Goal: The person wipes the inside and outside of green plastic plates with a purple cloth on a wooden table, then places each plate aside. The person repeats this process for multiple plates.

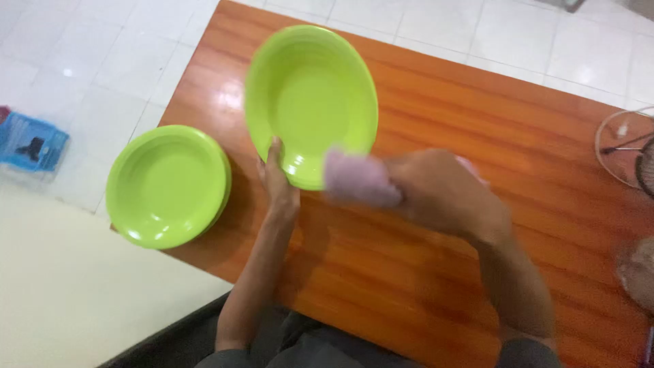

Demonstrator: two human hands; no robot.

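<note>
Two bare hands work over a glossy orange-brown wooden table (436,116), seen from above. Left hand (278,180) grips the near rim of a bright green, round, shallow plastic plate (310,102), thumb lying along the inside edge and the remaining fingers hidden behind it. That plate is tilted up off the table, its hollow face turned towards the viewer, above the table's middle-left area. Right hand (443,194) is clenched around a small pale pink cloth (357,178), which sticks out to the left of the fist and meets the plate's near right rim. Both the fist and the cloth are blurred, so finer detail cannot be made out.

Left of the held plate, well apart from it, a stack of matching green plastic plates (167,185) rests flat on the table's left edge; how many are in the stack cannot be told. Beyond the table lies a white tiled floor (88,41), with a small blue box (30,143) on it at far left. At the right edge, part of a wire fan guard (627,153) shows.
</note>
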